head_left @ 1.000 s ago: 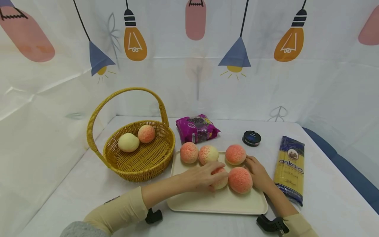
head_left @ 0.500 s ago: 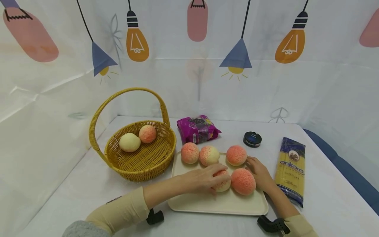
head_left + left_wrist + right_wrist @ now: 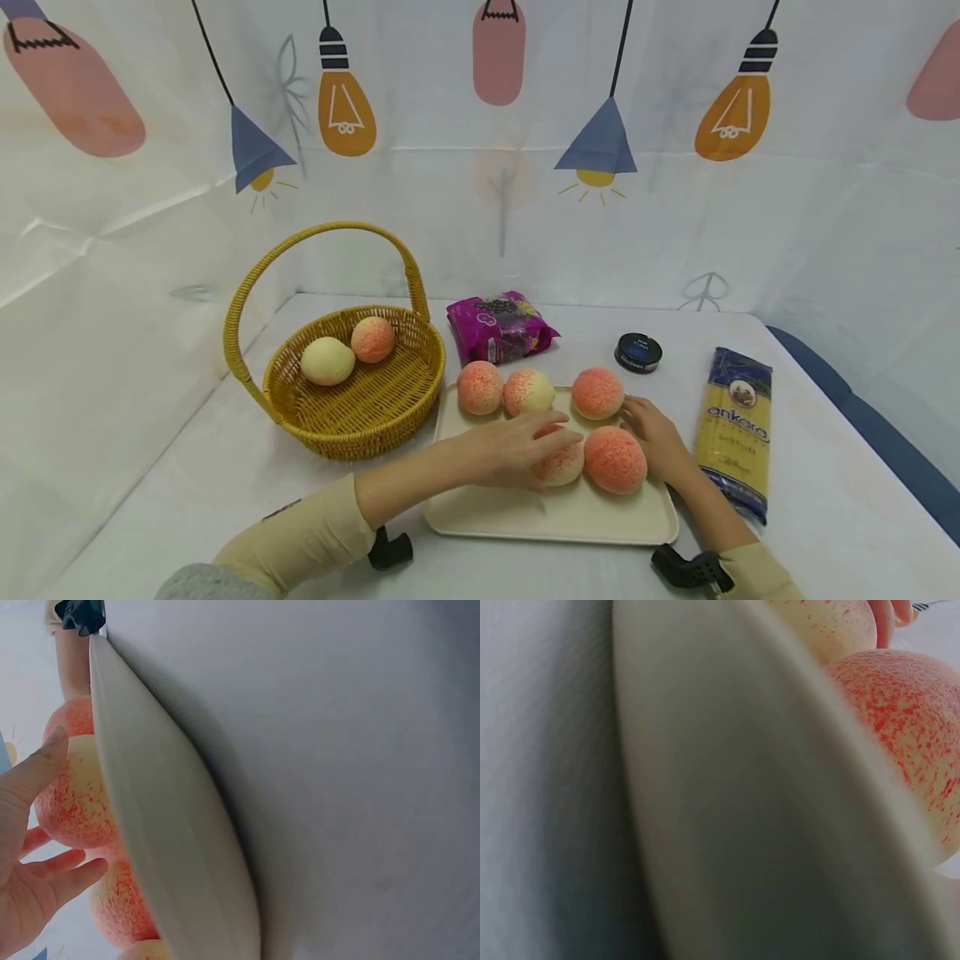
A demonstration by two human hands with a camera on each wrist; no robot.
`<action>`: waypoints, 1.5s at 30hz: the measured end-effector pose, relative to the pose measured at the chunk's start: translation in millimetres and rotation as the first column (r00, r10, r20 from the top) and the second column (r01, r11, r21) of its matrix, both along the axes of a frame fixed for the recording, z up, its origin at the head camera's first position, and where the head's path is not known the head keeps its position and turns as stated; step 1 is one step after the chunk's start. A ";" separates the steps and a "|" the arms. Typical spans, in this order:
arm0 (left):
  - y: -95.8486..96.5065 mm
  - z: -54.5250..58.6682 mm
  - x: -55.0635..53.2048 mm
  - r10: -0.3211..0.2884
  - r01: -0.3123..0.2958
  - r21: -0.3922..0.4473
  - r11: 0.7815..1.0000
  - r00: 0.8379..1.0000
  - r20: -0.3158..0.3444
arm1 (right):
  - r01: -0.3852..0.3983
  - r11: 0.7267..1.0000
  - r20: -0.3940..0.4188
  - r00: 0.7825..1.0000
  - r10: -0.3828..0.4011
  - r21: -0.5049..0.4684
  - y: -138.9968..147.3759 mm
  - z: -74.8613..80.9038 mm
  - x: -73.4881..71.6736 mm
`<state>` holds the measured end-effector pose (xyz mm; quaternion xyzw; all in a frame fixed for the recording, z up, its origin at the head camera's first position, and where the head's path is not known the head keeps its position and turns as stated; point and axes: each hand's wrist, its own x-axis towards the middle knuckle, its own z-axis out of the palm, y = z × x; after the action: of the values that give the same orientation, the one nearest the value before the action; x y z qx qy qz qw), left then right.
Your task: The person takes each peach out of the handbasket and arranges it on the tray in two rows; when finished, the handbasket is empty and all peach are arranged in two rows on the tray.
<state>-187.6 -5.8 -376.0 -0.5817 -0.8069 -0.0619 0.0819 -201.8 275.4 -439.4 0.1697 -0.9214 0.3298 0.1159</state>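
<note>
The left hand [image 3: 517, 450] curls thumb and fingers round the speckled peach [image 3: 562, 468] on the tray [image 3: 555, 521]; the right hand [image 3: 658, 442] flanks the other side, its hold too hidden to tell. Beyond, leftward, nearer the left hand, sits the wicker basket [image 3: 352, 442].

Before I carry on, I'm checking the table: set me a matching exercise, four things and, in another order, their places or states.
1. Woven golden-yellow basket with arched handle
2. Flat rectangular cream tray
3. Flat round black tin
4. Person's bare left hand

A. Beyond the tray, right of the shiny purple plastic packet
B. Has thumb and fingers around a red-and-cream peach-like ball
C. Holds two peach-like balls
D. Bears five peach-like balls

Pairs: 1-C, 2-D, 3-A, 4-B
</note>
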 end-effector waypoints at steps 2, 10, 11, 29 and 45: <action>-0.9 2.1 0.5 0.019 -0.019 -0.004 1.000 1.000 -0.010 | 0.000 1.000 -0.008 1.000 0.000 -0.002 -0.1 1.1 0.0; -6.5 10.4 0.1 0.090 -0.094 -0.037 0.995 0.991 -0.104 | -0.005 1.000 0.016 1.000 0.006 -0.011 1.0 0.4 0.6; -8.1 11.2 -0.5 0.084 -0.089 -0.036 0.995 0.989 -0.122 | -0.006 1.000 0.018 1.000 0.006 -0.010 1.1 0.1 0.6; -45.8 31.5 -15.8 0.137 -0.097 0.181 0.979 0.964 -0.228 | -0.005 1.000 0.029 1.000 0.006 -0.010 1.5 -0.7 0.6; -110.5 45.5 -33.3 0.314 -0.216 0.396 0.892 0.928 -0.201 | -0.015 1.000 -0.006 1.000 0.015 0.000 1.0 -4.8 -1.8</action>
<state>-220.9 -116.3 -330.5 -0.4426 -0.8354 -0.1232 0.3018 -203.6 276.4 -444.2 0.1776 -0.9197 0.3303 0.1163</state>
